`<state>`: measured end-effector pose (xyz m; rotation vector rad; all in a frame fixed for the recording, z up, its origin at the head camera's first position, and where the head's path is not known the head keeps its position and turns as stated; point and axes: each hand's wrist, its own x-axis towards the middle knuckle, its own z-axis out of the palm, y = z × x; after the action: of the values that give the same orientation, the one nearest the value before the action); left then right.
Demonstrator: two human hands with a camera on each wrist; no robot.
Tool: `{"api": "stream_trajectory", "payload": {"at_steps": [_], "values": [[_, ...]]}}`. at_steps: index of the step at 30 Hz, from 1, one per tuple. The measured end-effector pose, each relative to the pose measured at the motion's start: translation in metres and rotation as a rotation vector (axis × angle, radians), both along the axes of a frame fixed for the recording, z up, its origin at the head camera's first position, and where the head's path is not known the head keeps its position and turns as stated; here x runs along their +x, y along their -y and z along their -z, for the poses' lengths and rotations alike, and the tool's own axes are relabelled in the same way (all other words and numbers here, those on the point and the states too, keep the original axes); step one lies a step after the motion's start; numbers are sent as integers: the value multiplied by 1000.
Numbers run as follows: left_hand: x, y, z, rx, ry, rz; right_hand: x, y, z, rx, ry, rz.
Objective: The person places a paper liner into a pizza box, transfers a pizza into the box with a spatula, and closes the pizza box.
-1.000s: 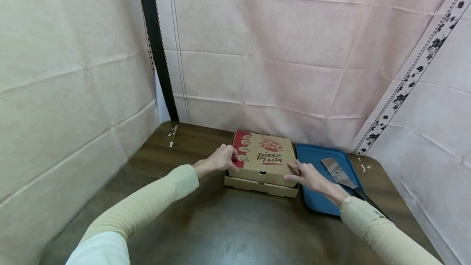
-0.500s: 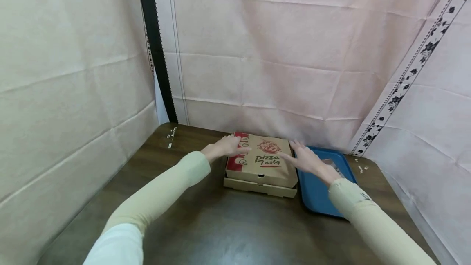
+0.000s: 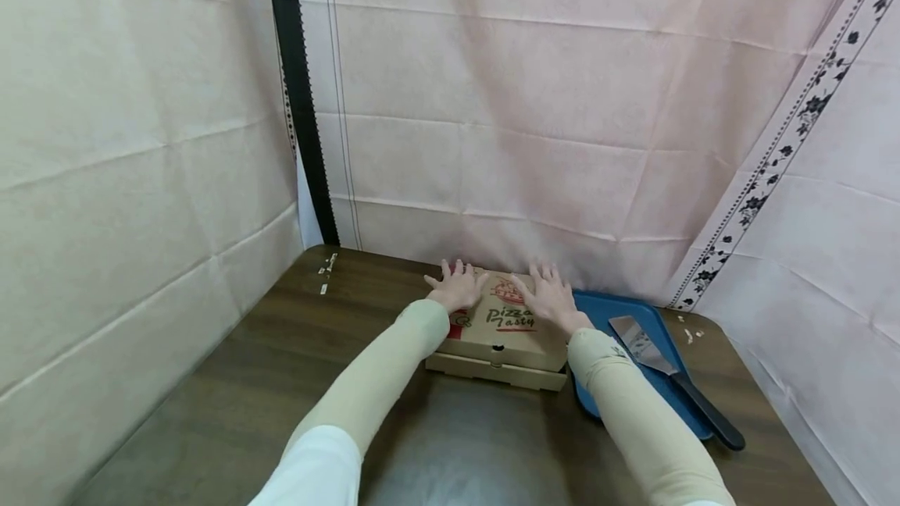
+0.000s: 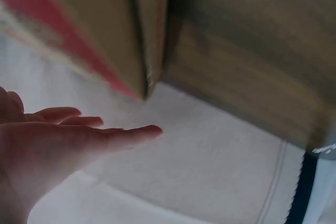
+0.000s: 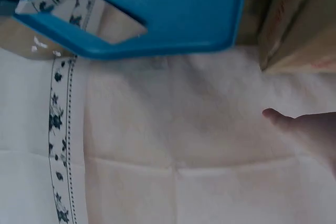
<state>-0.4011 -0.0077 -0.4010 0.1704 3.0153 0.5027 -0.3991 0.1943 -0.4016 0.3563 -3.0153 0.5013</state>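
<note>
A brown cardboard pizza box [image 3: 502, 334] with a red strip and printed lettering stands at the back of the table. Under its upper part shows a slightly wider cardboard layer [image 3: 492, 371]; whether that is its base or a second box I cannot tell. Over the box top's left part my left hand [image 3: 457, 288] spreads its fingers. On the right, my right hand [image 3: 551, 303] does the same. Both wrist views show straight fingers, with the left hand [image 4: 63, 142] and the right hand [image 5: 312, 129] apart from the box sides. Neither holds anything.
Right of the box lies a blue tray [image 3: 601, 304]. A metal spatula [image 3: 643, 348] with a black handle rests across it, handle overhanging the near edge. Cloth curtains [image 3: 492, 139] stand behind and at both sides of the brown table [image 3: 281, 381].
Both hands have left the box's front side edges, risen and moved farther back over the top, fingers spreading. The box's upper part looks shifted slightly back. The spatula handle has come into view.
</note>
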Motion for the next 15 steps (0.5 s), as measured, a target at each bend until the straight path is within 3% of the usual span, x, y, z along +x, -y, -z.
{"api": "stream_trajectory", "payload": {"at_steps": [6, 15], "values": [[-2, 0, 16, 39, -13, -20, 1, -2, 19, 13, 53, 4], [-7, -2, 29, -8, -54, -33, -4, -2, 32, 45, 61, 16]]}}
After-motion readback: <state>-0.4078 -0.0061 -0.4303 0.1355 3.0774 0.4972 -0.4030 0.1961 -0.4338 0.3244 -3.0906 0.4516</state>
